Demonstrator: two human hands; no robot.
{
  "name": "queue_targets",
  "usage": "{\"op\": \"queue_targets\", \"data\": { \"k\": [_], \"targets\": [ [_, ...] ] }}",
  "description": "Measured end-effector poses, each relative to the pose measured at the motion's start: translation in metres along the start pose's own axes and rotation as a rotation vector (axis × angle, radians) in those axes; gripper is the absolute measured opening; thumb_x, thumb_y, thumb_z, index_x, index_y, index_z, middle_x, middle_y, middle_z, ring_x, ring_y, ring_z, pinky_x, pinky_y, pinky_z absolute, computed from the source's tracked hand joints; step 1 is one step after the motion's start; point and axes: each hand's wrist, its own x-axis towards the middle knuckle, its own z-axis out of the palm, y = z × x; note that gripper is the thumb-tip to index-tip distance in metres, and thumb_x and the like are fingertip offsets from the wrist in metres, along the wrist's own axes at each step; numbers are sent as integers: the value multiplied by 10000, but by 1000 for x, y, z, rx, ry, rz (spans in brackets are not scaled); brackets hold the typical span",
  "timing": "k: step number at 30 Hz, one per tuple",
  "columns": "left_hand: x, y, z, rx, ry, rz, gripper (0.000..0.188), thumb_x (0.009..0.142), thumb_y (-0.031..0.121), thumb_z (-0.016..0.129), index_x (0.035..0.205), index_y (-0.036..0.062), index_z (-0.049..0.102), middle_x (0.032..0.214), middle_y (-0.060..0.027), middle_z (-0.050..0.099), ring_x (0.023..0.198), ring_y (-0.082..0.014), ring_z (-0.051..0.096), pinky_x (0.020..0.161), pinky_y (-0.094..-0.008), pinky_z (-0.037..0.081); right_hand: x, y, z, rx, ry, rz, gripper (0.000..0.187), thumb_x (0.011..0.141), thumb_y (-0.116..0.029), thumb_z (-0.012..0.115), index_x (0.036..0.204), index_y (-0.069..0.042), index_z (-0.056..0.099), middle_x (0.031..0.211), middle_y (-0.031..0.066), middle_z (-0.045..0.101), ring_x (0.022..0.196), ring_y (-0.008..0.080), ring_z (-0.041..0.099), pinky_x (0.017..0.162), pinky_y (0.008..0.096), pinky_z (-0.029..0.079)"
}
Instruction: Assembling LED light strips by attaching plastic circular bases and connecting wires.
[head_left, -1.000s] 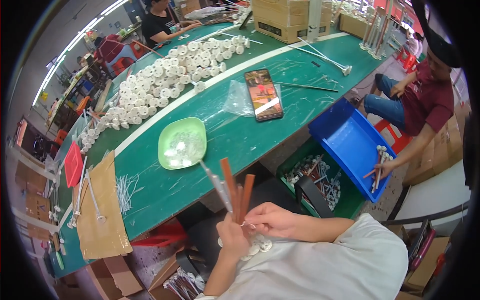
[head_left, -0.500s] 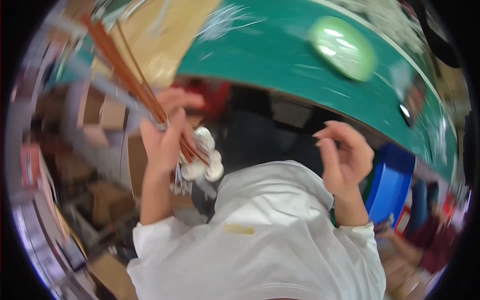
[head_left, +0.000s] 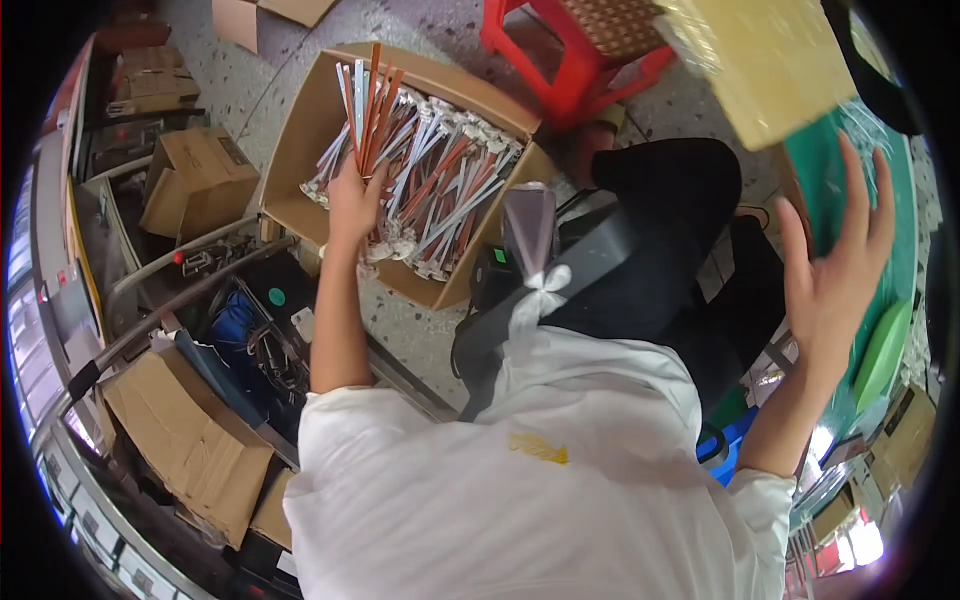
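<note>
My left hand is closed around a bundle of thin orange-brown and pale strips, which points up and away from me. The hand is over the left side of an open cardboard box. Many similar brown and whitish strips lie in that box, with white knobbly ends along its edges. The lower ends of the held bundle are partly hidden by my hand. My right hand is raised with fingers spread and nothing in it, nearest the green tabletop at the right.
A red stool with a woven seat stands beyond the box. At the left are a metal-framed cart and a brown carton. A yellow board and a light green oval object are at the right. A grey strap crosses near my lap.
My view has swung left from the green table to the box on the floor. My left hand has carried the bundle over the box. My right hand's fingers have spread.
</note>
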Motion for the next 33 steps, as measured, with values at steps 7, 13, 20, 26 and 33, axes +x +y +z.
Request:
{"op": "queue_targets", "data": {
  "k": [7, 13, 20, 26, 33],
  "targets": [
    [36, -102, 41, 171, 121, -128, 338, 904, 269, 610, 1154, 43, 584, 859, -221, 668, 799, -395, 650, 715, -443, 492, 10, -6, 8, -103, -182, 6, 565, 855, -215, 686, 1376, -122, 489, 1401, 156, 467, 1301, 337, 442, 1063, 418, 363],
    [40, -160, 40, 652, -230, -225, 298, 859, 268, 602, 1097, 92, 566, 921, -234, 664, 888, -439, 628, 796, -539, 494, 9, -12, 21, -64, -218, 37, 513, 895, -188, 662, 1351, -33, 485, 1254, 200, 551, 1118, 320, 560, 964, 376, 425],
    [19, -257, 91, 637, -528, -248, 360, 854, 313, 608, 1136, 95, 557, 1049, -198, 662, 993, -392, 628, 855, -515, 499, -23, 49, 7, -238, -274, 160, 461, 902, -254, 672, 1197, 73, 533, 1073, 231, 595, 980, 348, 602, 846, 394, 463],
    [7, -252, 116, 727, -576, -479, 388, 879, 353, 547, 1169, 99, 497, 1107, -243, 621, 1080, -400, 592, 896, -549, 465, -13, 39, 8, -189, -305, 108, 429, 915, -216, 649, 1233, 40, 518, 1152, 207, 573, 1043, 327, 578, 902, 390, 437],
    [-28, -218, 73, 1044, -549, -416, 473, 859, 442, 583, 1159, 88, 493, 1223, -227, 561, 1145, -382, 542, 964, -594, 379, -1, 1, 16, -132, -207, 105, 515, 908, -141, 648, 1362, 2, 452, 1328, 183, 517, 1207, 302, 519, 1024, 371, 379]
  ]
}}
